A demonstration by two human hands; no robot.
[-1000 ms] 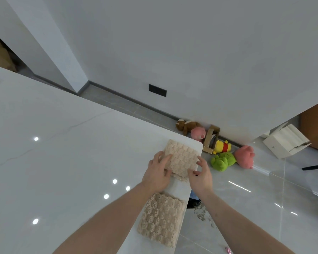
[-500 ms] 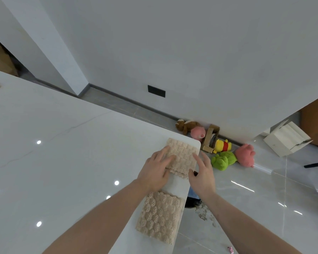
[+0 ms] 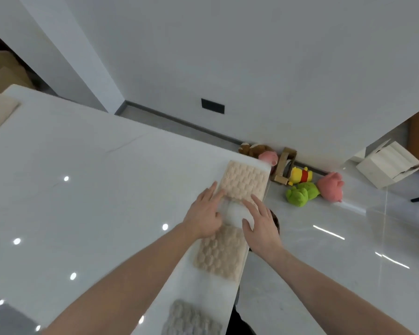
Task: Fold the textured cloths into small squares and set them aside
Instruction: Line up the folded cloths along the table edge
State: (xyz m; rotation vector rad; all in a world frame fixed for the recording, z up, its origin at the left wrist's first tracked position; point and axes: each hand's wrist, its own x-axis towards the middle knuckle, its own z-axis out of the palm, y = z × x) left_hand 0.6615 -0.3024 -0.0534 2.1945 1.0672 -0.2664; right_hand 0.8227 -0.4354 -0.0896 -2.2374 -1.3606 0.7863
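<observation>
A folded beige cloth with a basket-weave texture (image 3: 245,181) lies at the far right corner of the white table (image 3: 87,180). My left hand (image 3: 205,213) lies flat, fingers spread, with its fingertips at that cloth's near left edge. My right hand (image 3: 260,220) hovers open over the table's right edge, just below the same cloth. A second folded beige cloth with a bubble texture (image 3: 219,253) rests right below my hands. A grey bubble-textured cloth (image 3: 191,319) sits at the bottom edge of the view.
Another beige cloth (image 3: 0,112) lies at the table's far left corner. On the floor beyond the table's right edge are several plush toys (image 3: 300,192), a small cardboard frame (image 3: 284,169) and an open white box (image 3: 387,165). A wall runs behind.
Both hands have slid back from the basket-weave cloth toward me, fingers now spread. The view tilted down, bringing the grey cloth and the far left cloth into sight.
</observation>
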